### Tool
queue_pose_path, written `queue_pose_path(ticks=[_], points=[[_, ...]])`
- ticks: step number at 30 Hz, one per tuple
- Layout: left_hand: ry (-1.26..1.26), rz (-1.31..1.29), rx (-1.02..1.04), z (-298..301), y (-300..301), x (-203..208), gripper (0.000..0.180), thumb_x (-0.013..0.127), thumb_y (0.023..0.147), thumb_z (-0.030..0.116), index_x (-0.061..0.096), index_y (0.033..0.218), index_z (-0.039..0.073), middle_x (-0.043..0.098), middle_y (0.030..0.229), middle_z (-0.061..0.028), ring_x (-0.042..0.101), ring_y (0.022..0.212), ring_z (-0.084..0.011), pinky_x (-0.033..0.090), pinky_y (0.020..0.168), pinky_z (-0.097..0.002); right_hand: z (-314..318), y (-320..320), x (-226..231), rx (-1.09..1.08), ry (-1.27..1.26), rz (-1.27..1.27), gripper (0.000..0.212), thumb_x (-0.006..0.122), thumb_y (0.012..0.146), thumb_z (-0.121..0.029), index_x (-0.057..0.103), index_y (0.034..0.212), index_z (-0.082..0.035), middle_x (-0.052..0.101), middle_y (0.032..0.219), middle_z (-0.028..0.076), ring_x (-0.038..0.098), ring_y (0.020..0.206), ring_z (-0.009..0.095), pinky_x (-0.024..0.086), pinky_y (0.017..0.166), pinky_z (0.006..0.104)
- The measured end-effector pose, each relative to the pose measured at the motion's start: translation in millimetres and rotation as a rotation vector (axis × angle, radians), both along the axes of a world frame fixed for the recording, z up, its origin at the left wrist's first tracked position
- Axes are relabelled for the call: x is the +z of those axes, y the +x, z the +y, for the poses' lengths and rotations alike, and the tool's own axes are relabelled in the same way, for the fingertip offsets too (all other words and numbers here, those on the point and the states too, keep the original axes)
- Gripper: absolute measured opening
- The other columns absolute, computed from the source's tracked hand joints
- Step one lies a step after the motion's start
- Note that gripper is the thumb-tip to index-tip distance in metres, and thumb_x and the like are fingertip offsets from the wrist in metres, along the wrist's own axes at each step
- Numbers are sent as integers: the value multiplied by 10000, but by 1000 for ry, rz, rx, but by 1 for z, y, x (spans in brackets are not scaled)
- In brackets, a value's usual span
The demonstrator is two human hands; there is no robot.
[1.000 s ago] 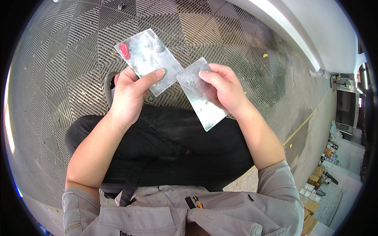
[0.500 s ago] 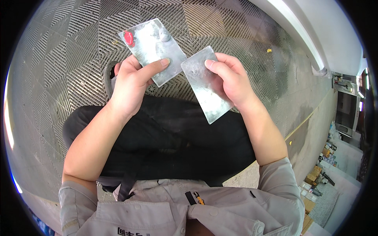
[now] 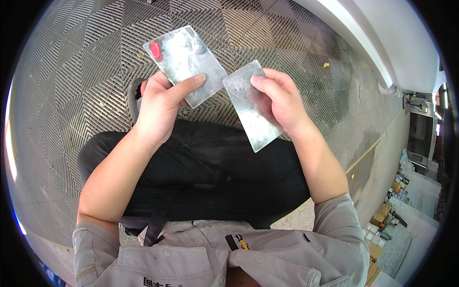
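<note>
My left hand (image 3: pixel 162 98) grips a flat, silvery rectangular plate (image 3: pixel 184 60) by its near edge, thumb on top and fingers beneath. A glossy red blob (image 3: pixel 156 50) sits near that plate's far left corner, and a small grey lump (image 3: pixel 198 48) lies near its far right side. In my right hand (image 3: pixel 282 98) is a second thin plate (image 3: pixel 251 107), smeared grey and held at its right edge with the thumb on its face. The plates are close side by side above my lap; whether their edges touch I cannot tell.
Below the plates are my legs in black trousers (image 3: pixel 205 191). Patterned grey floor tiles (image 3: pixel 105 62) spread ahead, with a small yellow scrap (image 3: pixel 326 65) on them. A white curved panel (image 3: pixel 392 38) stands at the far right. Boxes (image 3: pixel 381 214) and other goods line the right side.
Both plates sit slightly lower in the picture. The right plate has tilted a little. Each hand keeps its hold.
</note>
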State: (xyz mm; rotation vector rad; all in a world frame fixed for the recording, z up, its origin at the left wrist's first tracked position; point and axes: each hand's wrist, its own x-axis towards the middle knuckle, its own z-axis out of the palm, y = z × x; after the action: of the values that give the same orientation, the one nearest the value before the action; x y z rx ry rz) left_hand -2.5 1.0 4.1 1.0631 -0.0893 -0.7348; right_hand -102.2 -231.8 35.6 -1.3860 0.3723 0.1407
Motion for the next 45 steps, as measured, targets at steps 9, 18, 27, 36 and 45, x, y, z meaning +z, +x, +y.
queue_pose_path(ticks=[9,18,27,36,45], points=[[-14,12,-6,1,-1,1,225,746,1012,113,725,1224,38,782,1161,-45,734,1031,-119,573,883,-287,-1,1,-1,5,-17,51,216,626,1077,-199,738,1046,-17,672,835,-38,526,666,25,401,575,234],[-30,11,-2,1,0,0,256,739,1015,108,702,1258,37,778,1181,-49,735,1045,-123,584,887,-292,3,0,0,-10,15,21,210,626,1077,-197,731,1030,-22,673,857,-34,536,700,26,415,608,232],[-14,-4,-8,1,0,1,221,741,1016,114,714,1225,46,781,1168,-48,736,1030,-123,584,872,-292,1,2,-3,5,-24,36,217,626,1072,-201,712,957,-38,620,768,-61,482,633,17,368,559,229],[-5,-2,-7,1,0,0,211,754,1009,122,730,1206,52,786,1136,-35,731,997,-110,564,844,-275,2,0,0,15,-19,10,218,622,1075,-203,721,978,-35,634,784,-57,490,636,16,371,554,225],[65,-23,-68,2,1,1,267,681,1031,61,676,1290,-1,771,1232,-103,733,1148,-192,565,1036,-363,2,0,3,3,-10,2,222,626,1076,-205,730,1009,-20,674,836,-38,539,680,25,415,584,227]])
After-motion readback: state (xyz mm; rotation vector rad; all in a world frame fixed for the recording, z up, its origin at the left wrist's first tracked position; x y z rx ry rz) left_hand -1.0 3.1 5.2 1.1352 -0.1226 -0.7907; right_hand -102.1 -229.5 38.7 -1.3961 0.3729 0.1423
